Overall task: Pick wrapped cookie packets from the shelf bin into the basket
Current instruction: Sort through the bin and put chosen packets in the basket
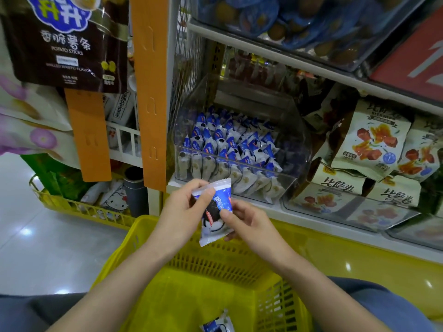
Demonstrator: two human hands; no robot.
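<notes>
The left hand point(183, 208) and right hand point(248, 222) pinch a cookie packet point(214, 212) over the basket point(143, 227), partly hiding its print, while a second packet point(217, 325) inside is cut off.

A dark potato-stick bag point(64, 39) hangs upper left beside two orange strips point(148, 87). Pale snack bags point(369, 142) crowd the right side. A yellow wire rack point(79, 207) sits low left by the glossy floor point(36, 248).

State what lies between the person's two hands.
In the head view, one wrapped cookie packet, pinched by the left hand and right hand, above the yellow basket.
</notes>
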